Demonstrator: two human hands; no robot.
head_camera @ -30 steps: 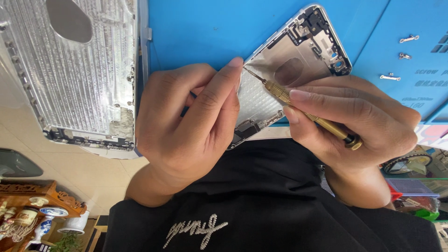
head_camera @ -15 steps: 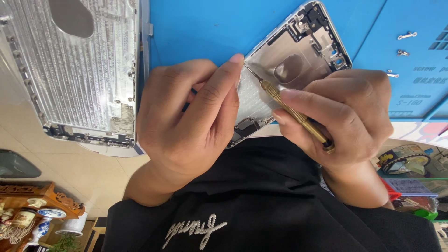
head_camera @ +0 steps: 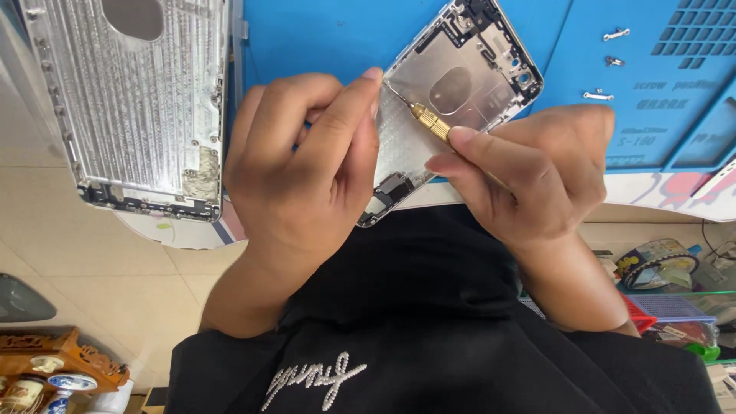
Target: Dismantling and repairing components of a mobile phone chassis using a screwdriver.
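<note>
Holding one phone housing (head_camera: 452, 107) by its edge, the left hand (head_camera: 303, 165) has its fingers closed on it, above the blue work mat (head_camera: 307, 34) on the counter. The right hand (head_camera: 529, 172) has its fingers pinched together on one brass screwdriver (head_camera: 429, 123), and the tip touches the inside of the housing. One bigger silver tablet back cover (head_camera: 134, 100) lies at the left. Three small metal parts (head_camera: 606, 60) sit on the mat at the right.
</note>
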